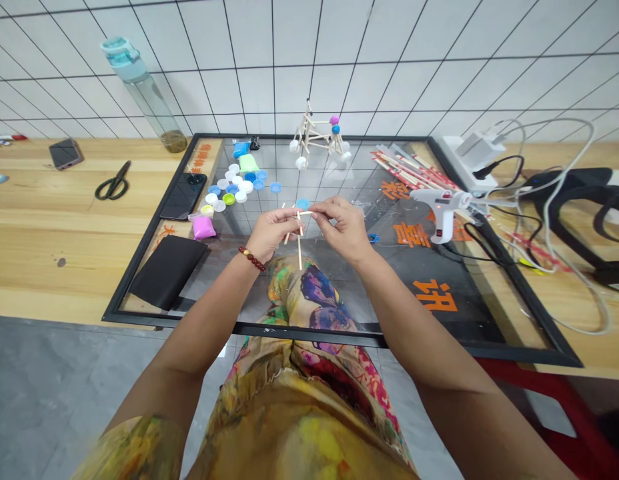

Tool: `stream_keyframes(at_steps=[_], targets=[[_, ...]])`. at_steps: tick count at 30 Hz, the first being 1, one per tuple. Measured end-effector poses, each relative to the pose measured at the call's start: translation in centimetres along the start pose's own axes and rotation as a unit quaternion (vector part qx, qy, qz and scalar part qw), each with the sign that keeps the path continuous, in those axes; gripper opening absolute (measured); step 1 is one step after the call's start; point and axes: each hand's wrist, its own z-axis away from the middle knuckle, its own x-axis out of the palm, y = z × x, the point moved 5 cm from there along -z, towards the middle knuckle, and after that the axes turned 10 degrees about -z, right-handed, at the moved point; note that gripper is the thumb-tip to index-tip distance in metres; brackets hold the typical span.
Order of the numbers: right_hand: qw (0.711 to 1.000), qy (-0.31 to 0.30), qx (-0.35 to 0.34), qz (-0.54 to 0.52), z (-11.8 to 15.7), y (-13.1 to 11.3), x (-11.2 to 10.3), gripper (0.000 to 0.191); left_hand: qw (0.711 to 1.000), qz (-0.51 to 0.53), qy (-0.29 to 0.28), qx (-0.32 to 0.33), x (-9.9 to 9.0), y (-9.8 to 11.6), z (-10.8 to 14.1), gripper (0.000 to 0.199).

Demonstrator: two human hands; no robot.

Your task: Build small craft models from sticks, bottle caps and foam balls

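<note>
Above the glass panel, my left hand (271,232) pinches a small frame of joined wooden sticks (300,250). My right hand (342,225) is closed, thumb and finger pressed on the end of the short crosswise stick (306,213) of that frame. Another stick of it slants down beside my left fingertips. Just behind my fingers lies a light blue bottle cap (302,203). Farther back stands a stick model (314,137) with white, pink and blue round pieces. A white glue gun (443,210) rests to the right of my right hand.
Several bottle caps (242,187), a pink packet (204,227), a phone (184,195) and a black pouch (169,270) lie left. Scissors (114,181) and a water bottle (147,97) are farther left. Wrapped sticks (414,170), a power strip (462,163) and cables occupy the right.
</note>
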Motion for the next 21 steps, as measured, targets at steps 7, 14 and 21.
stream_keyframes(at_steps=[7, 14, 21], targets=[[1.000, 0.006, 0.012, -0.012, 0.0, 0.4, 0.2, 0.020, 0.999, -0.033, 0.021, 0.026, -0.4, -0.5, -0.6, 0.023], [1.000, 0.018, -0.009, -0.013, 0.0, 0.5, 0.2, 0.021, 0.996, -0.077, 0.025, 0.047, -0.2, -0.5, -0.7, 0.026], [0.977, 0.135, 0.136, -0.095, 0.8, 1.2, 0.8, 0.032, 0.982, 0.173, 0.079, 0.008, 0.0, 0.2, -0.6, 0.013]])
